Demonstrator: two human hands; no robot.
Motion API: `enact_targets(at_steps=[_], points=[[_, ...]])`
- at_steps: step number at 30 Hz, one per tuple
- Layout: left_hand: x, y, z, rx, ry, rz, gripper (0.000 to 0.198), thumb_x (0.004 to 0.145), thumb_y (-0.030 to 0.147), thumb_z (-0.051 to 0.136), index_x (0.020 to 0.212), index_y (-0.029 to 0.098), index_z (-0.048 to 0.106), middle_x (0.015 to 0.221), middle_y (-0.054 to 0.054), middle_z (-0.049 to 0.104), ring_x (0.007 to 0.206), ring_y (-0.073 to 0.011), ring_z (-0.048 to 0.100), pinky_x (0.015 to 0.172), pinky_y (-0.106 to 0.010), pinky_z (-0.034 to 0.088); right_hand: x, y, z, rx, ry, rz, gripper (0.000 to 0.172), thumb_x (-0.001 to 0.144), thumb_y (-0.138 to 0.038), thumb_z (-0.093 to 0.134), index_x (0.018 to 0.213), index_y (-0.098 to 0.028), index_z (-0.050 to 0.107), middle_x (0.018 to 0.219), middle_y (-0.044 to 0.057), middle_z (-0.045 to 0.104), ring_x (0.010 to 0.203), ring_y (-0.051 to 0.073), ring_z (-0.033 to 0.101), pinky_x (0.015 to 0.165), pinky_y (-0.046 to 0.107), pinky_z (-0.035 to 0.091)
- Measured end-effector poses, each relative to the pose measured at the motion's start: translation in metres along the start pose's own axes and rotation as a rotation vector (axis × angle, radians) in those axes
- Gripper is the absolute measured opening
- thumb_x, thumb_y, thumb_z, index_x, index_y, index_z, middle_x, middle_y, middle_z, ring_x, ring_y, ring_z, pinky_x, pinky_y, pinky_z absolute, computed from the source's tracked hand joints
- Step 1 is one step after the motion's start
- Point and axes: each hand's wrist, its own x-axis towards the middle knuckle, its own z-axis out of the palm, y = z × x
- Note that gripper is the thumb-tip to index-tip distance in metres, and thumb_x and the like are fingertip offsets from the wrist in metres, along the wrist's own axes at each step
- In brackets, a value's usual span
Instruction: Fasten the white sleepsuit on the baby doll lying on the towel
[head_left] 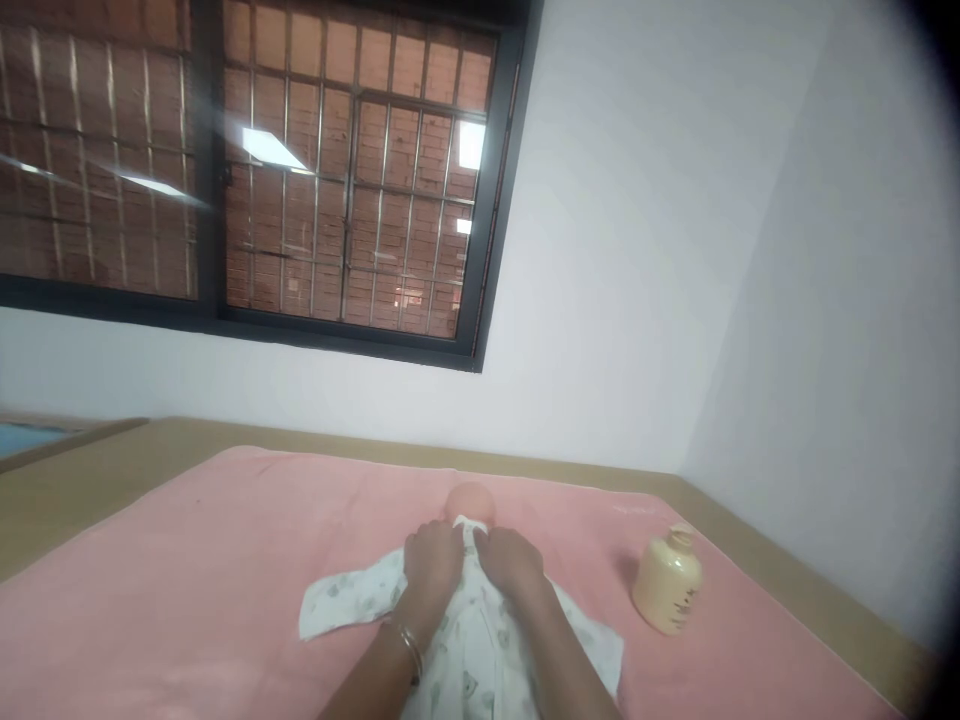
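- Pale blue, a flat surface [30, 437] shows at the far left, past the edge of the yellow-brown tabletop [169, 440] I face.
- Above that side, a dark-framed window [352, 190] fills the upper left of my view; metal bars cross it in front of brick, and bright lights reflect in the glass.
- A pink cloth [225, 570] covers most of the tabletop, with a strip of the top showing along its far and right edges.
- On the cloth, one sleeve [349, 597] of a white garment lies stretched out to my left, printed with small grey-green figures.
- My left hand [435, 562], a silvery bracelet [409, 650] around its wrist, is curled and pinches the garment near the collar, thumb inward; the fingertips are hidden.
- Between my hands, the white garment [480, 640] lies lengthwise on the cloth towards me, and a doll's round head [470, 497] shows just beyond the collar.
- My right hand [514, 560] is curled too, pinching the collar's other side; its fingertips I cannot see.
- The other sleeve [600, 640] comes out from under my right forearm.
- Further right, well apart from my hand, a cream bottle [667, 585] with dark lettering stands on the cloth.
- Beyond it, pale walls [622, 250] meet in a corner.
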Motion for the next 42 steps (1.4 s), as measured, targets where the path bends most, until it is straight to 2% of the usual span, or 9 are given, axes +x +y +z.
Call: enact_targets(at_steps=[4,12,19,25,28,33,35,39,42], points=[[-0.002,0.005,-0.002,-0.002,0.028,0.05,0.045,0.09,0.034,0.029,0.084,0.012,0.068,0.089,-0.015,0.066,0.09,-0.025,0.058,0.08,-0.035,0.038,0.011,0.021,0.001,0.179,-0.107,0.015,0.068,0.089,-0.055,0.016,0.105,-0.01,0.065,0.108,0.018,0.062,0.1,0.027,0.059,0.081,0.036,0.044],[0.009,-0.016,-0.001,-0.194,-0.197,0.002,0.063,0.09,0.05,0.017,0.091,0.013,0.067,0.099,-0.015,0.067,0.092,-0.0254,0.061,0.077,-0.033,0.04,-0.012,-0.017,-0.007,-0.138,0.107,-0.122,0.058,0.09,-0.043,0.019,0.095,-0.012,0.068,0.095,0.02,0.065,0.091,0.031,0.06,0.079,0.042,0.042],[0.0,-0.004,-0.003,-0.064,0.016,0.108,0.049,0.091,0.037,0.024,0.088,0.013,0.066,0.091,-0.014,0.066,0.09,-0.0238,0.059,0.079,-0.033,0.038,0.003,0.008,-0.005,0.12,-0.082,-0.006,0.066,0.091,-0.051,0.012,0.104,-0.013,0.065,0.106,0.016,0.063,0.097,0.026,0.06,0.079,0.037,0.043],[0.005,-0.009,-0.002,-0.104,-0.114,0.005,0.062,0.09,0.051,0.018,0.087,0.015,0.069,0.092,-0.013,0.067,0.088,-0.0275,0.06,0.074,-0.035,0.039,-0.017,-0.023,-0.01,-0.09,0.102,-0.083,0.051,0.09,-0.04,0.023,0.092,-0.013,0.067,0.093,0.018,0.066,0.088,0.027,0.061,0.077,0.037,0.043],[0.003,-0.008,-0.002,-0.064,-0.047,0.048,0.055,0.091,0.045,0.023,0.086,0.014,0.068,0.09,-0.013,0.067,0.087,-0.0256,0.06,0.074,-0.034,0.039,-0.019,-0.026,-0.011,-0.056,0.104,-0.092,0.055,0.091,-0.041,0.019,0.092,-0.015,0.067,0.092,0.016,0.066,0.088,0.027,0.061,0.075,0.035,0.044],[-0.002,0.0,-0.004,-0.042,0.127,0.188,0.042,0.09,0.034,0.031,0.082,0.013,0.067,0.087,-0.012,0.065,0.091,-0.0226,0.057,0.08,-0.031,0.037,0.0,0.002,-0.009,0.036,-0.077,-0.009,0.067,0.091,-0.052,0.011,0.099,-0.014,0.067,0.1,0.015,0.065,0.094,0.026,0.06,0.078,0.035,0.044],[-0.001,-0.001,-0.004,-0.08,0.089,0.164,0.047,0.089,0.041,0.031,0.082,0.012,0.067,0.089,-0.013,0.065,0.092,-0.0233,0.057,0.079,-0.03,0.037,0.003,0.006,-0.008,0.036,-0.11,-0.018,0.07,0.091,-0.053,0.01,0.1,-0.014,0.067,0.1,0.015,0.066,0.095,0.026,0.06,0.08,0.035,0.043],[0.006,-0.01,-0.003,-0.152,-0.129,0.073,0.061,0.088,0.055,0.024,0.085,0.012,0.068,0.091,-0.015,0.067,0.084,-0.0232,0.061,0.069,-0.028,0.04,-0.004,-0.008,-0.003,-0.116,0.044,-0.101,0.065,0.092,-0.049,0.013,0.098,-0.014,0.067,0.098,0.017,0.065,0.094,0.029,0.06,0.08,0.04,0.042],[0.006,-0.01,-0.002,-0.09,-0.118,0.067,0.057,0.088,0.052,0.026,0.085,0.014,0.068,0.09,-0.014,0.067,0.084,-0.0231,0.061,0.068,-0.028,0.039,-0.007,-0.017,0.001,-0.154,0.109,-0.146,0.062,0.092,-0.046,0.014,0.098,-0.014,0.067,0.094,0.018,0.066,0.093,0.029,0.059,0.08,0.04,0.041]])
